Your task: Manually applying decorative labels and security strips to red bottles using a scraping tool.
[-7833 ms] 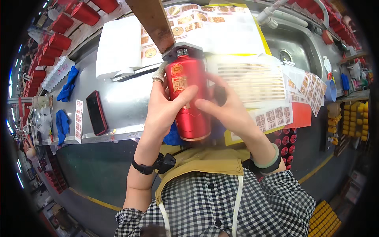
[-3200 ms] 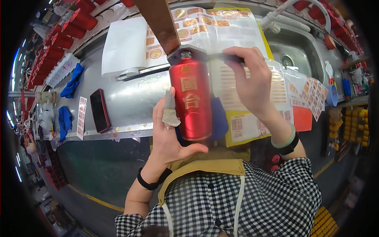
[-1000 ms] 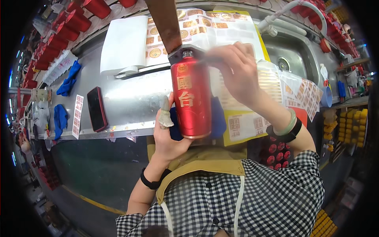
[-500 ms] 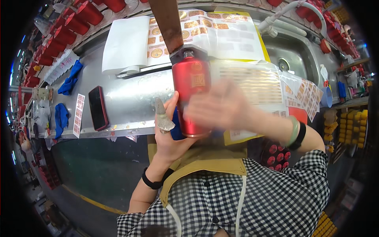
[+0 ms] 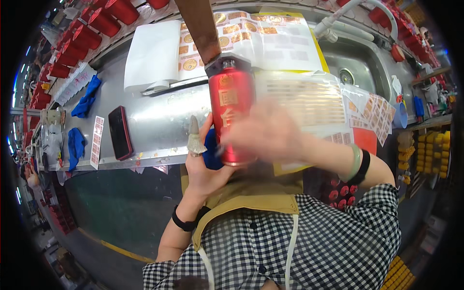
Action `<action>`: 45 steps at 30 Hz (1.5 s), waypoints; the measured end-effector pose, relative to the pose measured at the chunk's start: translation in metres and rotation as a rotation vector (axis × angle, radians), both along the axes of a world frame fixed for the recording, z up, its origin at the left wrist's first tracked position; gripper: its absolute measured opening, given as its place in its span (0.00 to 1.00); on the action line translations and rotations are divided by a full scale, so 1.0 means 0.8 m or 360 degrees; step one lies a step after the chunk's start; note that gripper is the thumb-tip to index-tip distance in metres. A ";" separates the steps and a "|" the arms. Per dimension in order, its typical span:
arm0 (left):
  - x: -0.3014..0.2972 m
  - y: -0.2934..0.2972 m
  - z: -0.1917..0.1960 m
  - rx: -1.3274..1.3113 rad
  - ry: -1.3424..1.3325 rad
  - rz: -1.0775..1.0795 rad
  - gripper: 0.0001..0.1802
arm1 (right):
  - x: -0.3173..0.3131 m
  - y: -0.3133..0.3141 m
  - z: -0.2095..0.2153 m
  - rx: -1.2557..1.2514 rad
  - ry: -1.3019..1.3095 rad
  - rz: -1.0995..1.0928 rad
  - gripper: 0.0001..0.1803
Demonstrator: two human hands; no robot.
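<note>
A red bottle (image 5: 244,89) with gold markings lies with its neck end against a dark angular block (image 5: 231,60) at the end of a brown bar (image 5: 200,29). Around the bottle's lower end my left hand (image 5: 205,169) is closed. One of its fingers carries a grey tapered piece (image 5: 195,137) with a ribbed, flared base, perhaps a finger cover. My right hand (image 5: 266,133) is smeared by motion over the bottle's lower right side; its fingers cannot be made out. Part of a blue cloth (image 5: 211,150) shows between my left hand and the bottle.
Sticker sheets (image 5: 237,36) lie beyond the bottle, and a blurred gold-striped sheet (image 5: 309,99) lies to its right. A phone (image 5: 120,133) and blue cloths (image 5: 76,147) are on the left of the metal bench. A sink (image 5: 360,63) sits at far right. Red cylinders (image 5: 104,21) line the back.
The bottle has turned about its length, so larger gold markings face up. My right hand stays over the bottle, blurred. The left hand has shifted slightly left.
</note>
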State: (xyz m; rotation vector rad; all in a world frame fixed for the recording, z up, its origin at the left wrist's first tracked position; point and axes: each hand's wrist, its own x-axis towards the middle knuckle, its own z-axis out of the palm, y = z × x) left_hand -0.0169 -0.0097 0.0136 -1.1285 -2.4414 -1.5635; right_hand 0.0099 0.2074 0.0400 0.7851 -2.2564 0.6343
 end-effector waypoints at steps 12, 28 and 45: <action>-0.001 0.001 -0.015 0.0176 -0.0074 0.0009 0.56 | -0.021 0.010 0.006 -0.0062 -0.0064 -0.0251 0.14; -0.026 -0.007 -0.011 0.0405 -0.0335 -0.0127 0.58 | -0.078 0.059 0.052 0.0278 0.0093 -0.0771 0.12; -0.069 0.035 0.045 -0.0536 0.0569 -0.0071 0.44 | -0.038 0.055 0.078 -0.0445 -0.0332 -0.0707 0.12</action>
